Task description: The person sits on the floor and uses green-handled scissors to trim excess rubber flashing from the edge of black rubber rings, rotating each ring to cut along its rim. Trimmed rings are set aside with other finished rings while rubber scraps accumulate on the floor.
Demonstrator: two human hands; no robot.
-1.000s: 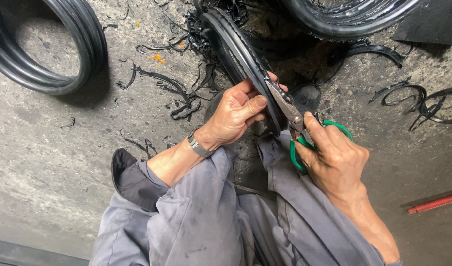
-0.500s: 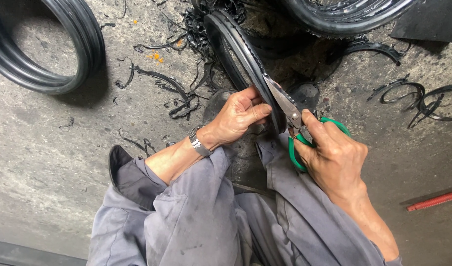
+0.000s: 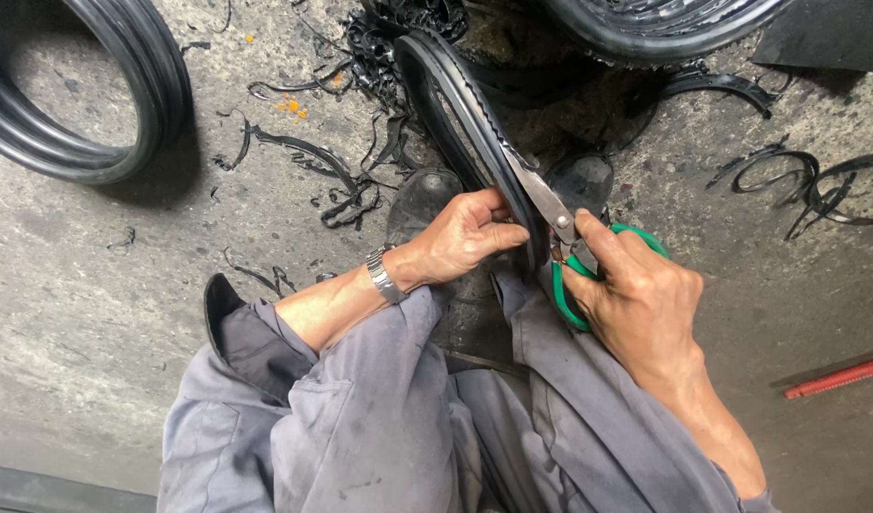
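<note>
L hand [image 3: 460, 237] clasps rubber ring [image 3: 455, 104]; ring runs up-left, away from grip. R hand [image 3: 636, 294] grips scissors [image 3: 550, 214], blades along ring's edge, beside L fingers.

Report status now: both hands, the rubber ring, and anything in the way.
Left hand grips rubber ring. Right hand holds green scissors, blades at ring's edge. Rubber scraps on floor beyond, none in the way.
</note>
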